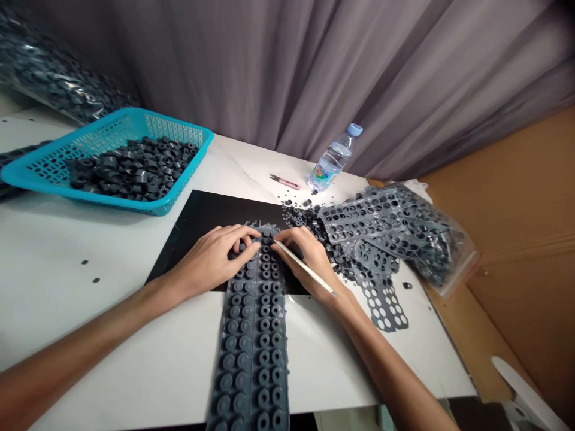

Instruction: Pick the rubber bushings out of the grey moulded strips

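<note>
A long dark grey moulded rubber sheet (251, 335) with rows of round, ring-like parts runs from the front table edge up onto a black mat (215, 209). At its far end my left hand (224, 251) rests on the left side, thumb and fingers curled in at the rings. My right hand (309, 257) is closed around a thin white pen-like tool (308, 269), its tip at the sheet's far right rows. What the left fingertips grip, if anything, is too small to tell.
A blue basket (179, 194) of black rings stands at left. Behind are pink-handled thread snips (285, 182) and a water bottle (332, 161). Punched-out sheets (372, 221), loose rings and a clear plastic bag (449, 269) pile up at right. Another full bag (58, 78) lies back left.
</note>
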Motion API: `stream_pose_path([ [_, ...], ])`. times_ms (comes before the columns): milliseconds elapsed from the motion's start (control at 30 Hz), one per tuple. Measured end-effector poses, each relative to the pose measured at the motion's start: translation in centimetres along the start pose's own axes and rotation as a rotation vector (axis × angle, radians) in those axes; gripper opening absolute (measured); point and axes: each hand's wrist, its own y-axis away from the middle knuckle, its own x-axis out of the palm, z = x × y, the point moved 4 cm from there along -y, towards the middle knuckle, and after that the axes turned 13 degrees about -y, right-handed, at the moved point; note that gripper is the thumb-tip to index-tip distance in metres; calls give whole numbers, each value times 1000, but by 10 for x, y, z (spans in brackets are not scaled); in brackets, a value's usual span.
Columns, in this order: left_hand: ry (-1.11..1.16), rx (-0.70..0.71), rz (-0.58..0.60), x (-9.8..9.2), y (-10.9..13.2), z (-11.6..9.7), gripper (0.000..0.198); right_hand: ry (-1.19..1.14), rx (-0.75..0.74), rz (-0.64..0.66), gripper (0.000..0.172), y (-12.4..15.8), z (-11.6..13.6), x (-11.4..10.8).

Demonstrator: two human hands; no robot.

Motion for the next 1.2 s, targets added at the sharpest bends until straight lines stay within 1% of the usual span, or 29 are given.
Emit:
stream_pose_path([
  [133, 16, -44, -3, 5, -8, 5, 27, 42, -51, 66, 16, -1, 5, 1],
  [300, -16, -62, -37, 8, -12, 5, 26, 53, -38, 85, 16, 0, 5, -1],
  [467, -46, -66, -69, 7, -12, 4, 22, 43, -54, 101, 17, -2, 5, 2],
  [567, -72, -73, -69, 7, -13, 4, 19, 73, -54, 95, 19, -2, 5, 5],
  [700, -90, -85, -72, 7, -13, 3, 19, 134, -45, 53, 26, -1, 4, 10],
  [767, -84, -94, -74, 6, -14, 2, 19, 151, -55, 59, 29, 0, 4, 12],
  [867, -70, -103, -74, 5, -14, 2, 17, 142, -62, 73, 25, 1, 2, 10],
  [1000, -63, -108, -61, 5, -14, 1, 17, 103, -49, 56, 17, 1, 1, 5],
  [1200, -76, -108, -78, 6, -14, 1, 15, 100, -73, 65, 16, 0, 2, 7],
])
